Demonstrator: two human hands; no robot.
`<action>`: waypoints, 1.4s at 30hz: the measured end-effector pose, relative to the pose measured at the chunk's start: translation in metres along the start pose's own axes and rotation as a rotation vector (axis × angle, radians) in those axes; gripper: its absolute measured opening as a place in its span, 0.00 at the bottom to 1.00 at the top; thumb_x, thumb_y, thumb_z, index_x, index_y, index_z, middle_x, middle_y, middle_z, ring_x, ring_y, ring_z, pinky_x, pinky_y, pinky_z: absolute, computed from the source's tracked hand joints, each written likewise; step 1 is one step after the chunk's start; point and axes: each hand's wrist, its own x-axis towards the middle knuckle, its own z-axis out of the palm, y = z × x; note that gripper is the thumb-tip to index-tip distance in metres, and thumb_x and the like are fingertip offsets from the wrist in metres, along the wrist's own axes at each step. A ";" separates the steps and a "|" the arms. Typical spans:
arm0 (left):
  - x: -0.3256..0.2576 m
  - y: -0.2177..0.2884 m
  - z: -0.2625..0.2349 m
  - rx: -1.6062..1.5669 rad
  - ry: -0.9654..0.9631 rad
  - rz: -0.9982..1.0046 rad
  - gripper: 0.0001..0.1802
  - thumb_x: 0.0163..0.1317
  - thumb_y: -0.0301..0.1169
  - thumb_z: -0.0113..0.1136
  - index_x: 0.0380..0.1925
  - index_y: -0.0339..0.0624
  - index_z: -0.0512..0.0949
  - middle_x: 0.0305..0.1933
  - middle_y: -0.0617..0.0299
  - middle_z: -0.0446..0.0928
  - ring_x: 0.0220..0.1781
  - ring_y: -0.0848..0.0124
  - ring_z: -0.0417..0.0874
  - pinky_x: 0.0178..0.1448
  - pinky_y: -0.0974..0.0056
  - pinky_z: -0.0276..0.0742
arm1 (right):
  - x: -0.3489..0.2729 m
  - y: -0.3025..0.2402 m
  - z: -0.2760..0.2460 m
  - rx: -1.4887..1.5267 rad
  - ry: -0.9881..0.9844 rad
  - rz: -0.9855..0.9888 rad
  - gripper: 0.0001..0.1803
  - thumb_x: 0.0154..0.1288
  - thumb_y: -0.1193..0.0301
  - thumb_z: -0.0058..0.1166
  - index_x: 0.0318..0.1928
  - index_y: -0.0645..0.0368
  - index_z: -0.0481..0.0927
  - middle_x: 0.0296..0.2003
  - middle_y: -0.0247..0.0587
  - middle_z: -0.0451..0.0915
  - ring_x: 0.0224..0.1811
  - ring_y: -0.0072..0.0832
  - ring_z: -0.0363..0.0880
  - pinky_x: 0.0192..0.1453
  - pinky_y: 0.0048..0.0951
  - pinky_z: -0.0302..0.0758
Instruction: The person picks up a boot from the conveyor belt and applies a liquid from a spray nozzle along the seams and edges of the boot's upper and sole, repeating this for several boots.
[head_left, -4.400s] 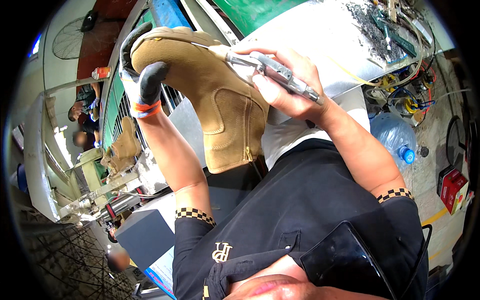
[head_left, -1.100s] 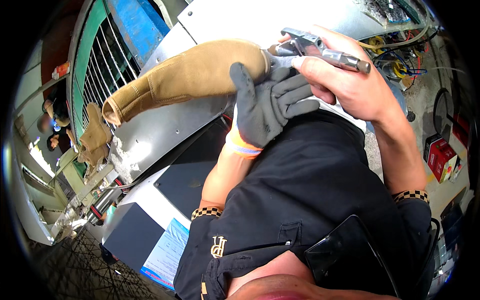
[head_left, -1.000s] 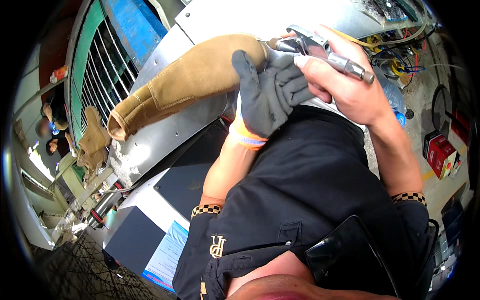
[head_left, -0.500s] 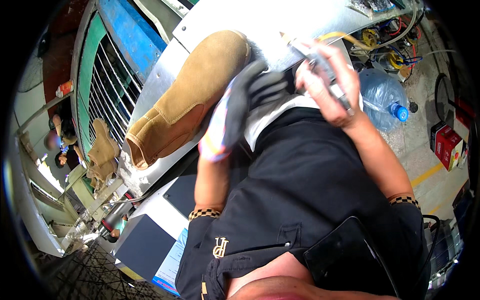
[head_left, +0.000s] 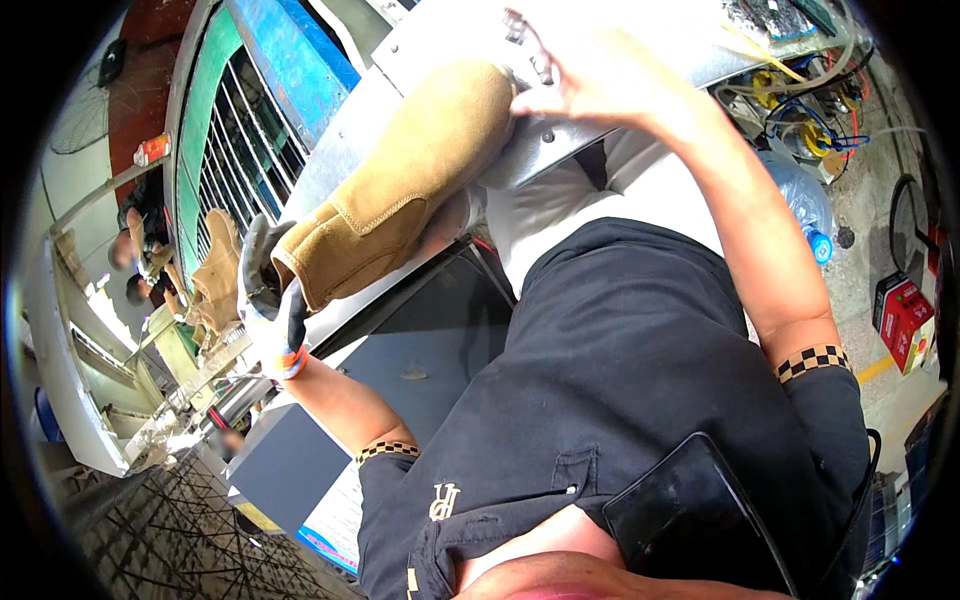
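Note:
A tan suede ankle boot (head_left: 420,150) lies slanting across the metal worktop (head_left: 420,30), its toe toward the upper right and its collar toward the lower left. At the collar is my left hand (head_left: 268,285) in a grey and black glove, fingers on one side of the opening and thumb on the other. My bare right hand (head_left: 600,80) is beside the toe, washed out by glare. It holds a slim silver hand tool (head_left: 541,66), partly hidden by the hand. Whether the thumb touches the toe I cannot tell.
More tan boots (head_left: 215,265) stand left of the worktop, beside a green-framed wire grille (head_left: 235,130). On the right are a clear water jug (head_left: 800,195), tangled hoses and cables (head_left: 815,130) and a red box (head_left: 903,320). People are at the far left.
My left hand has moved from beside the boot's middle to its collar. The right hand has gone up and left with the silver tool, to the boot's toe.

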 end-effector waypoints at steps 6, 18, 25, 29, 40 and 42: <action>0.006 -0.009 -0.003 0.078 0.086 -0.052 0.22 0.60 0.34 0.64 0.49 0.29 0.79 0.50 0.52 0.81 0.51 0.65 0.81 0.58 0.61 0.75 | 0.004 0.076 -0.019 0.149 0.122 0.255 0.30 0.54 0.59 0.64 0.56 0.58 0.75 0.47 0.54 0.80 0.46 0.46 0.81 0.49 0.41 0.77; 0.195 0.045 0.066 0.038 0.353 0.319 0.13 0.72 0.30 0.50 0.50 0.36 0.79 0.47 0.55 0.81 0.45 0.69 0.82 0.51 0.64 0.77 | 0.009 0.058 -0.021 0.341 0.405 0.271 0.28 0.62 0.76 0.57 0.63 0.57 0.69 0.27 0.36 0.74 0.25 0.21 0.70 0.34 0.24 0.70; 0.526 0.035 0.022 -0.199 0.222 0.279 0.18 0.64 0.37 0.60 0.48 0.35 0.81 0.46 0.54 0.83 0.43 0.67 0.83 0.49 0.62 0.79 | 0.014 0.051 -0.037 0.427 0.547 0.203 0.30 0.58 0.76 0.58 0.62 0.58 0.69 0.26 0.40 0.74 0.24 0.28 0.73 0.33 0.29 0.71; 0.616 0.031 0.043 0.562 0.355 0.230 0.18 0.62 0.42 0.62 0.49 0.47 0.84 0.41 0.62 0.86 0.39 0.75 0.83 0.46 0.67 0.78 | 0.016 0.046 -0.042 0.452 0.571 0.210 0.30 0.57 0.77 0.56 0.62 0.60 0.69 0.27 0.40 0.74 0.26 0.28 0.74 0.34 0.29 0.72; 0.356 -0.108 0.058 0.538 0.042 0.215 0.30 0.63 0.45 0.63 0.61 0.40 0.73 0.63 0.48 0.74 0.66 0.55 0.73 0.69 0.60 0.66 | 0.011 0.060 -0.027 0.238 0.518 0.256 0.29 0.59 0.78 0.55 0.62 0.65 0.68 0.35 0.36 0.78 0.34 0.18 0.75 0.39 0.20 0.72; 0.269 -0.165 0.039 0.761 0.119 0.286 0.32 0.63 0.44 0.62 0.63 0.39 0.71 0.68 0.45 0.68 0.69 0.49 0.68 0.73 0.55 0.61 | 0.009 0.063 -0.021 0.350 0.517 0.334 0.26 0.63 0.78 0.53 0.63 0.64 0.68 0.36 0.34 0.78 0.36 0.18 0.75 0.41 0.23 0.75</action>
